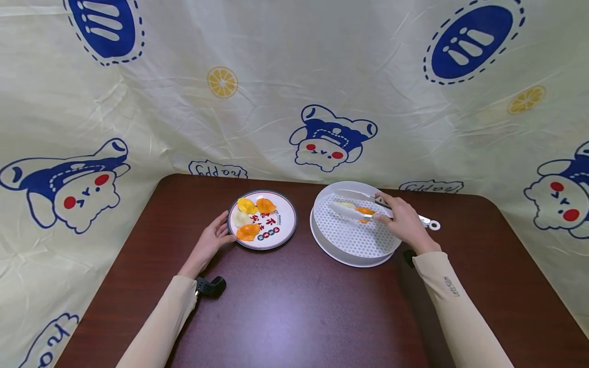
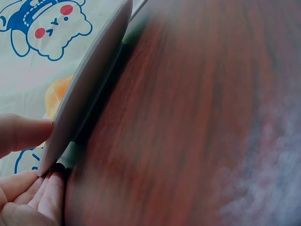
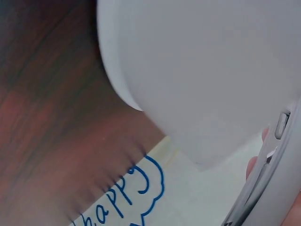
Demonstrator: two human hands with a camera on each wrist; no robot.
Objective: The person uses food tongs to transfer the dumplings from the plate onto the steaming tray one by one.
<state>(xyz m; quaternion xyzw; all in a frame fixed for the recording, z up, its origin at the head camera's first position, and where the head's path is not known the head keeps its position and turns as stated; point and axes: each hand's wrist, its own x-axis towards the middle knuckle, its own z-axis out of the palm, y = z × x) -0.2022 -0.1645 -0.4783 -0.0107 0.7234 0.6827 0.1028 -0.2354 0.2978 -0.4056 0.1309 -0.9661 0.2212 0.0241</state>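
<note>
And here on the left, the left grip [image 1: 215, 234] pinches the rim of the plate [image 1: 286, 225], thumb over the top, fingers tucked beneath. Riding on that plate: a yellow dumpling [image 1: 247, 206], a pale dumpling [image 1: 241, 219] and two orange dumplings [image 1: 248, 232], all crowded toward the hand's side.

Across to the right, the right grip [image 1: 398, 220] is curled around the tongs [image 1: 352, 211], which reach over the wall of the perforated tray [image 1: 354, 243], set on a white base [image 1: 327, 249] atop the dark tabletop [image 1: 294, 317]. Between the two tong arms, an orange lump [image 1: 365, 211] and a pale lump [image 1: 347, 205]! Does the squeeze bite on either? Can't tell from here.

Good technique calls for a light touch: close evenly across the middle of one lump, just firmly enough to hold, because those skins look soft and probably tear. Ease any sticking underside free with a small tilt before lifting, clear the tray wall comfortably, and keep that plate level, so nothing slides.
</note>
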